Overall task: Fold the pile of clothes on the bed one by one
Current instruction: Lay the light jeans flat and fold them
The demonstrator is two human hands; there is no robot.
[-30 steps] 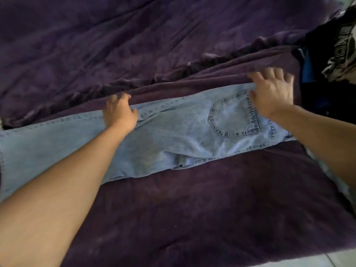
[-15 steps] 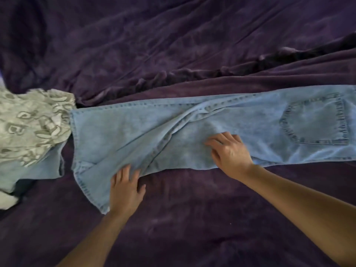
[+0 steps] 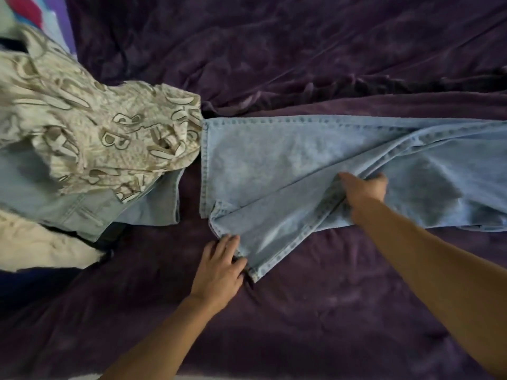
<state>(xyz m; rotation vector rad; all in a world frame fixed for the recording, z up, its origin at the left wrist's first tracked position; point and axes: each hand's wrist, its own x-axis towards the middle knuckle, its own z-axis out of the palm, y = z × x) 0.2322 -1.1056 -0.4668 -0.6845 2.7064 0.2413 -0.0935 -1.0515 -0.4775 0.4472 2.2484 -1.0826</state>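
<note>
the jeans (image 3: 315,160) lie flat across the middle of the bed (image 3: 301,311), on its dark purple cover, running from the middle out past the right edge of the view. both leg hems point toward the left side of the bed. the top leg has slid askew, so its hem corner sticks out toward the near edge of the bed.

the left hand (image 3: 222,266) rests right at that hem corner, fingers fairly straight and lying on the denim edge. i cannot tell whether the thumb pinches the hem. the right hand (image 3: 362,192) sits further along the same leg, fingers curled into a bunched fold of denim at the seam, gripping it and lifting a ridge of cloth.

on the left side of the bed, just beside the hems, is a heap: a beige patterned garment (image 3: 96,127) on top, a folded pale denim piece (image 3: 82,207) under it, and something white and fluffy (image 3: 41,242) nearer the near edge. the patterned garment almost touches the far hem of the jeans.
</note>
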